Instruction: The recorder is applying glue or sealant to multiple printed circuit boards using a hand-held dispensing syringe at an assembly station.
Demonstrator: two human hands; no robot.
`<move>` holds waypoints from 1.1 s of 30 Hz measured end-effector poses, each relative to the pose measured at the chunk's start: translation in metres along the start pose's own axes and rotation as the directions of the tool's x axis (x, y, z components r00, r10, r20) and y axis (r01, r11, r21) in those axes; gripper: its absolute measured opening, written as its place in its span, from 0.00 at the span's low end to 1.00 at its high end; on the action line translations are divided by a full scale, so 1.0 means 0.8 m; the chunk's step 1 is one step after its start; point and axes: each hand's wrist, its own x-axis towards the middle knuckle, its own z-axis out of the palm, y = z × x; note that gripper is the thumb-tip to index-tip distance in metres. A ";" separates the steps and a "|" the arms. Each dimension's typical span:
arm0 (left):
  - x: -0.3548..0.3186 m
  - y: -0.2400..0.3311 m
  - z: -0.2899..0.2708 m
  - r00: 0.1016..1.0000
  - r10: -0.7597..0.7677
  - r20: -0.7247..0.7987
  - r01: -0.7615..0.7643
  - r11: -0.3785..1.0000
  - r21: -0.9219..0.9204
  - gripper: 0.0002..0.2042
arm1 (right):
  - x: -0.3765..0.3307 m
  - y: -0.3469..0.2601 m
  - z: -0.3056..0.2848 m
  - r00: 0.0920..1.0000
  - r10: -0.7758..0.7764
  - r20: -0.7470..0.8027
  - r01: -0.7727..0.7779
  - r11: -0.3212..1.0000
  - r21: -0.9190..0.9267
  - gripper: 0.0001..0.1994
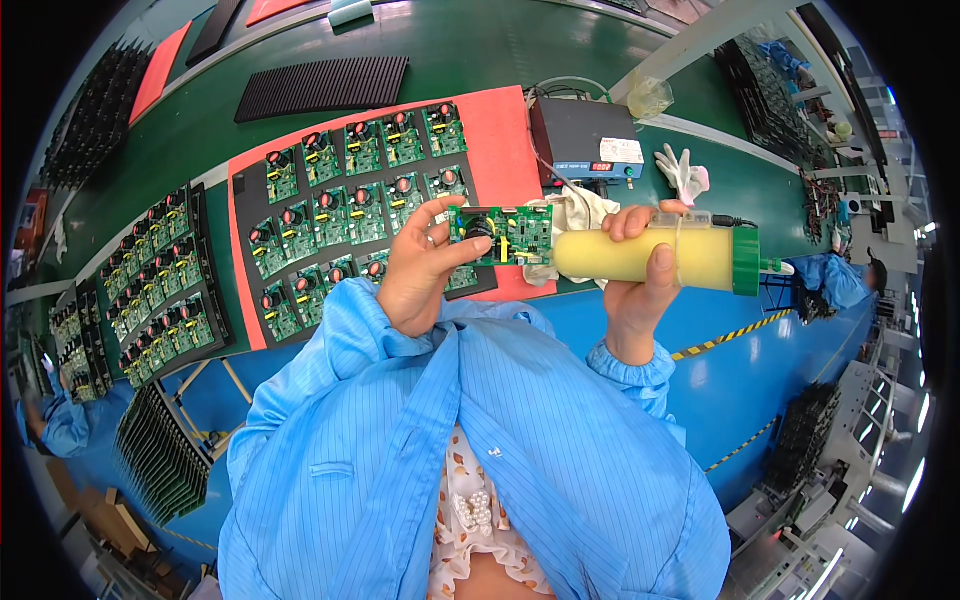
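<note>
My left hand (415, 265) pinches a green circuit board (522, 235) by its left end, thumb on top near a dark round coil. My right hand (638, 295) is wrapped round a fat dispensing cartridge (605, 258) filled with pale yellow material, with a green cap at its right end where a hose attaches. The cartridge lies level, its rounded left end close against the board's right edge. Whether they touch, I cannot tell. Behind my left hand, a black foam tray (243, 200) bears rows of similar boards, partly hidden by my arm.
The tray rests on a red mat (500, 120) on the green bench (460, 55). A dark control box (580, 135) with a display stands behind the cartridge, near a cloth (580, 212) and white gloves (684, 172). More board trays (215, 335) stand left, beside a co-worker's blue sleeve (66, 428).
</note>
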 end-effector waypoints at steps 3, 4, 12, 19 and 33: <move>0.000 0.000 0.001 1.000 -0.007 -0.011 0.007 1.000 0.003 0.26 | 0.000 -0.002 -0.003 1.000 -0.010 -0.011 0.010 1.000 -0.008 0.23; 0.001 0.001 0.001 1.000 -0.008 -0.009 0.008 1.000 0.004 0.26 | 0.000 -0.002 -0.003 1.000 -0.012 -0.012 0.012 1.000 -0.009 0.23; 0.005 0.000 -0.010 0.999 0.000 -0.047 -0.002 0.999 -0.037 0.27 | 0.000 0.002 -0.002 0.999 -0.006 -0.031 0.004 0.997 -0.074 0.23; 0.015 0.039 -0.079 0.994 0.088 -0.070 -0.093 0.993 -0.073 0.24 | 0.003 0.001 0.001 0.999 0.016 0.038 -0.019 0.996 0.086 0.24; 0.111 0.292 -0.512 0.952 0.136 -0.273 0.062 0.790 0.610 0.26 | -0.017 0.035 0.050 0.987 0.099 -0.124 -0.118 0.980 -0.158 0.27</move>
